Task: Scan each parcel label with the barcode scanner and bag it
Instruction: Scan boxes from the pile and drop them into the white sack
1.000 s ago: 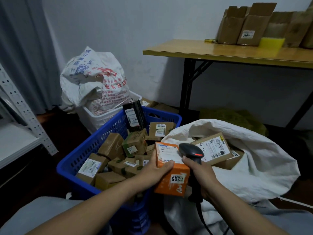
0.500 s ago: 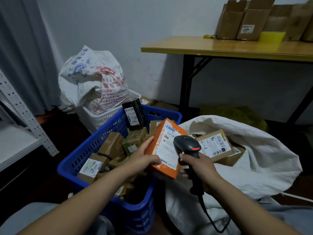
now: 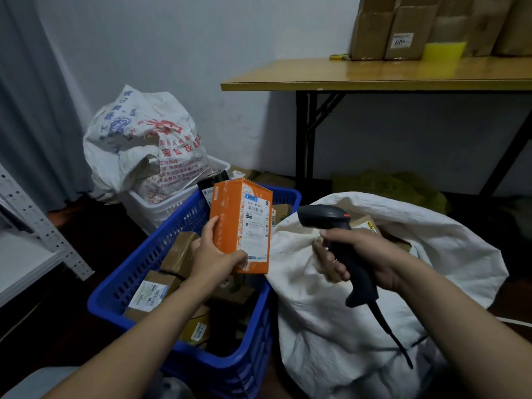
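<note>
Sprawling at lower right, an open white sack [image 3: 431,249] shows a cardboard box inside, mostly hidden. Beside it, a blue basket [image 3: 135,272] is crowded with brown parcels that seem to await scanning, so most of the job looks undone. Above the basket, the left hand [image 3: 213,260] has its grip wrapped round an upright orange parcel [image 3: 230,220], label facing right. The right hand [image 3: 371,253] has its grip clenched on a black barcode scanner [image 3: 324,216], aimed at that label, near but not touching.
</note>
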